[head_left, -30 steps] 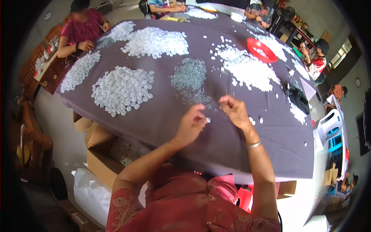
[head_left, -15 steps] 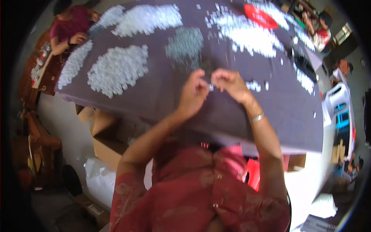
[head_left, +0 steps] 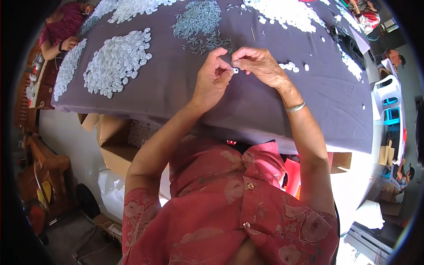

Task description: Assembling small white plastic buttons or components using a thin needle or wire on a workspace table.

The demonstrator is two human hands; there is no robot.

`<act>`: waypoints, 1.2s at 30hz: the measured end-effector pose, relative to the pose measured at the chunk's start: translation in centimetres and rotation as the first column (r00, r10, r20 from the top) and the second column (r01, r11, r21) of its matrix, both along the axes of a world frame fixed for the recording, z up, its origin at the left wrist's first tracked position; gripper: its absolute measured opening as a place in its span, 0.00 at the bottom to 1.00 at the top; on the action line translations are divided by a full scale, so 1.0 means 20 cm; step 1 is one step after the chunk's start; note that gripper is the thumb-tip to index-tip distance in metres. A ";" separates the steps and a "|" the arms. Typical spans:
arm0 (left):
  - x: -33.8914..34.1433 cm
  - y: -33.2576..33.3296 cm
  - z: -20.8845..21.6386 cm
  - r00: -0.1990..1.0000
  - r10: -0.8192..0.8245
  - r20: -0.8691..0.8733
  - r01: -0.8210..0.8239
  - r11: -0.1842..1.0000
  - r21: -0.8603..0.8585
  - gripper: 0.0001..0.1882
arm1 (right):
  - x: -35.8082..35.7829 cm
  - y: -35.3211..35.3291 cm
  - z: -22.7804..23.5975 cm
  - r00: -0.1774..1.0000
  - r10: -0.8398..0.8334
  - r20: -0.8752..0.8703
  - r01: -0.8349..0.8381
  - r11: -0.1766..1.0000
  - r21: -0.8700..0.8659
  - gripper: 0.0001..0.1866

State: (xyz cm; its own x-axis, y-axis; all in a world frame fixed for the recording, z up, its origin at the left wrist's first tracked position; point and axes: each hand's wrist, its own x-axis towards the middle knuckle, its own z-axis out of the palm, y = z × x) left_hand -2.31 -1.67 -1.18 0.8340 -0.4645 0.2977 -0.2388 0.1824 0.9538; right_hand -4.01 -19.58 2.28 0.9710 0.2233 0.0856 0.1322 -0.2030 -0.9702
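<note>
Above the near part of the cloth, my left hand point(head_left: 212, 81) pinches a small white plastic piece point(head_left: 236, 70) with a hole in it. My right hand point(head_left: 260, 67) is closed, thumb and fingertips together right over that piece; whatever is between them is too small to make out. Beyond my fingers lies a heap of short grey-green pins point(head_left: 198, 20), with several loose ones strewn toward my hands. To the left spreads a pile of white plastic pieces point(head_left: 115, 65). A few white pieces point(head_left: 289, 66) lie just right of my right hand.
The table's dark cloth point(head_left: 172, 88) also carries a large white pile point(head_left: 285, 13) at the far right and a thin stick point(head_left: 253, 34). Another person's hand point(head_left: 69, 43) is at the left edge. Cardboard boxes point(head_left: 117, 152) stand below the table's near edge.
The view has shifted, so the table and piles appear higher in the picture. My hands stay close together around the white piece, and the blur has gone.
</note>
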 end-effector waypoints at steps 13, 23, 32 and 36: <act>0.02 0.00 0.01 1.000 -0.012 0.015 0.011 1.000 0.018 0.23 | 0.01 -0.01 0.02 0.999 0.034 -0.025 -0.034 0.999 -0.031 0.08; 0.02 0.00 0.00 0.999 0.020 0.037 -0.022 0.999 0.040 0.24 | 0.02 -0.01 0.00 0.998 0.063 -0.015 -0.063 0.996 -0.069 0.07; 0.00 0.01 0.02 0.998 0.023 -0.060 -0.022 1.000 0.019 0.25 | 0.00 0.02 0.01 0.999 0.026 -0.021 -0.029 0.990 -0.139 0.07; 0.00 0.00 0.02 0.999 0.040 -0.029 -0.040 0.999 0.011 0.25 | -0.01 0.04 0.02 1.000 0.004 -0.014 -0.006 0.990 -0.143 0.07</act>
State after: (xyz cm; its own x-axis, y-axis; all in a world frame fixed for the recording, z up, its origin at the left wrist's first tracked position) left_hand -2.30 -1.58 -0.85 0.8605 -0.4333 0.2679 -0.2176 0.1630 0.9623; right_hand -4.16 -18.76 2.62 0.9708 0.2368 0.0393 0.1204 -0.3388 -0.9331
